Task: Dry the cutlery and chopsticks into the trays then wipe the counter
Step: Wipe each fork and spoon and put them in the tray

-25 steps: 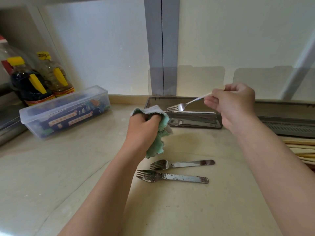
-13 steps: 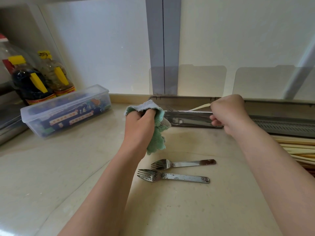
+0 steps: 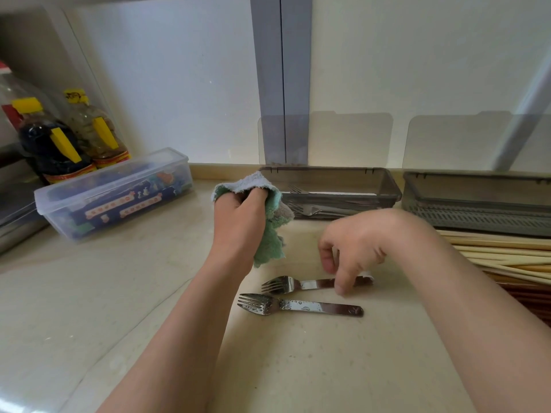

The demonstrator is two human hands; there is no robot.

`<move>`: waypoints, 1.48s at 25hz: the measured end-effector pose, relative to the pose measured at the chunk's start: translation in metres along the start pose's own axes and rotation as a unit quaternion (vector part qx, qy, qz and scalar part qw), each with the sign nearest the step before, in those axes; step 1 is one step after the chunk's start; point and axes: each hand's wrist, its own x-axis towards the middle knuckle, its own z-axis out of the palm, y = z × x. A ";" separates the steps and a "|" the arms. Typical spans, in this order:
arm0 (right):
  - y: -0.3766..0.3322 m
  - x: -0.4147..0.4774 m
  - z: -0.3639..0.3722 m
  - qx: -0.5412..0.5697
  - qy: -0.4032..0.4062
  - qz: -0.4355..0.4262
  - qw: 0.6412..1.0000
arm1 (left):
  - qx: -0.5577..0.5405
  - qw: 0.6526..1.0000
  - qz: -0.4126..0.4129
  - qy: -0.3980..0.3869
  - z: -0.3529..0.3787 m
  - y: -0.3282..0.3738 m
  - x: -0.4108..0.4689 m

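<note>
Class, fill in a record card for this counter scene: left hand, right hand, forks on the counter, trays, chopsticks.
Left hand: grips the green cloth
Right hand: fingertips at the far fork handle; grip unclear
Near fork: lies on the counter, water droplets on it
Left tray: holds forks
Right tray: beside the left one
Chopsticks: piled on the counter in front of the right tray

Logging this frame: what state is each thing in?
Left hand: grips the green cloth.
Right hand: fingers at the far fork's handle, grip unclear.
Far fork: flat on the counter.
Near fork: flat, beaded with water.
Left tray: lid up, forks inside.
Right tray: lid up.
Chopsticks: piled on the counter.
Clear box: lid shut.
</note>
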 end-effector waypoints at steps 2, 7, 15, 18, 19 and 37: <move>-0.004 0.007 0.005 -0.043 0.011 0.013 0.999 | 0.003 1.000 0.002 -0.003 0.000 0.000 0.000; -0.001 0.006 0.005 -0.034 0.014 0.015 0.999 | 0.001 1.000 0.000 -0.006 0.001 0.001 -0.002; -0.008 0.004 0.003 -0.008 0.037 -0.024 0.999 | 0.003 1.000 0.008 -0.005 0.002 0.000 -0.001; -0.024 0.008 0.009 0.043 0.076 -0.084 0.993 | 0.019 1.000 0.025 0.002 0.002 -0.005 0.003; -0.029 0.011 0.013 0.051 0.084 -0.099 0.990 | 0.023 0.999 0.030 0.003 0.001 -0.005 0.004; 0.022 -0.030 -0.021 0.378 0.312 -0.177 0.854 | -0.013 0.999 -0.018 0.034 -0.005 0.001 0.007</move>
